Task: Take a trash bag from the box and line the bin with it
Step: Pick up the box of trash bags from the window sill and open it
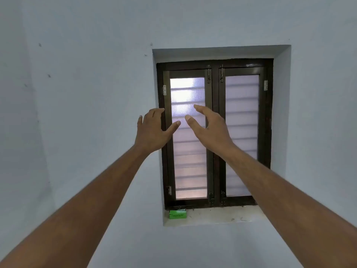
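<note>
A small green box (177, 214) lies at the left end of the window sill (216, 215), low in the view. Both my arms are stretched out in front of me, raised well above the box. My left hand (152, 130) is open with fingers spread and holds nothing. My right hand (208, 126) is open too, palm turned left, thumb close to my left thumb but apart from it. No trash bag and no bin are in view.
A dark-framed window (215, 132) with two shut frosted panes sits in a recess of the pale blue wall (87, 93). Latches run along its centre post. The wall corner is at the far left.
</note>
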The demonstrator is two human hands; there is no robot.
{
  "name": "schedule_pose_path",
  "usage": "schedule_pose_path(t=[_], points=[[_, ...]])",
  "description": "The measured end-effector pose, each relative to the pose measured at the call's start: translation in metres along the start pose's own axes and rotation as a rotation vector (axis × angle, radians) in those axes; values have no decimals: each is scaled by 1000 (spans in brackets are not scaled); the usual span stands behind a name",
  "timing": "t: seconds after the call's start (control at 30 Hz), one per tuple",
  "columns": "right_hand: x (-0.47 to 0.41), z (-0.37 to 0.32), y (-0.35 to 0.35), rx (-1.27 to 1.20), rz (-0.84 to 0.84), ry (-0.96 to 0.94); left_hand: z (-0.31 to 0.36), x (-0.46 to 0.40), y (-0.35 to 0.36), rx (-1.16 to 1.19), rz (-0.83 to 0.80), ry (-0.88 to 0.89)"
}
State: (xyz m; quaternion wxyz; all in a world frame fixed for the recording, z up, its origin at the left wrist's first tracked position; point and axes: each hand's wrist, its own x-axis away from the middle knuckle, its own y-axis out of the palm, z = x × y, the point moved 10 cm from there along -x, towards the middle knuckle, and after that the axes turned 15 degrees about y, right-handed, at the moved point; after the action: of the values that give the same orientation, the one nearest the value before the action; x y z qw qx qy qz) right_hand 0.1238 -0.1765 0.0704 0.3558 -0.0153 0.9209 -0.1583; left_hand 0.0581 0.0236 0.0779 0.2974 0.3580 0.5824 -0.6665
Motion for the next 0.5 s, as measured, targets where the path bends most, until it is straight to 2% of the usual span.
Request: schedule_pose_path(t=[0.27,0.5], points=[[-15,19,4,-1,-27,27,0,-13,18,14,33,5],[-34,58,43,-30,-66,79,-35,-19,71,31,14,-27]])
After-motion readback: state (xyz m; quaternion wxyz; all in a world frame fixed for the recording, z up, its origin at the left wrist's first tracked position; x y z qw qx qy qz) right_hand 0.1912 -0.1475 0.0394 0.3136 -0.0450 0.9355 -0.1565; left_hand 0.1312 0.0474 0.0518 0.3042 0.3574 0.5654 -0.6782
